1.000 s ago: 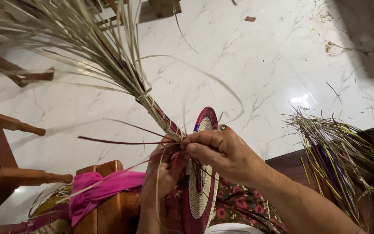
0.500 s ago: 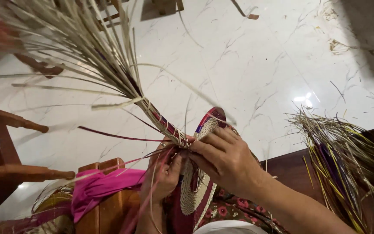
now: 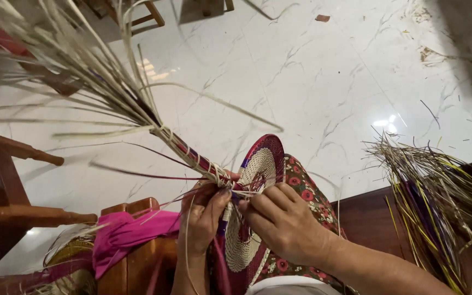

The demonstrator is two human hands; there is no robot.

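A round woven disc (image 3: 255, 175), cream with maroon and purple rings, stands on edge over my lap. From its rim a wrapped bundle of pale grass stalks (image 3: 110, 93) fans up to the far left. My left hand (image 3: 203, 221) grips the disc's rim where the wrapped bundle joins it, with thin maroon strands (image 3: 137, 173) trailing left from it. My right hand (image 3: 285, 224) presses its fingers on the disc's face just right of the left hand, pinching the weave.
A loose sheaf of yellow, green and purple straw (image 3: 438, 202) lies at the right on a dark wooden surface. Pink cloth (image 3: 127, 232) drapes a wooden stool at lower left. Wooden furniture legs (image 3: 12, 153) stand at the left. White marble floor (image 3: 329, 82) lies beyond.
Both hands have shifted a little lower and right on the disc, which has turned to show more of its face. The stalk bundle has swung leftwards.
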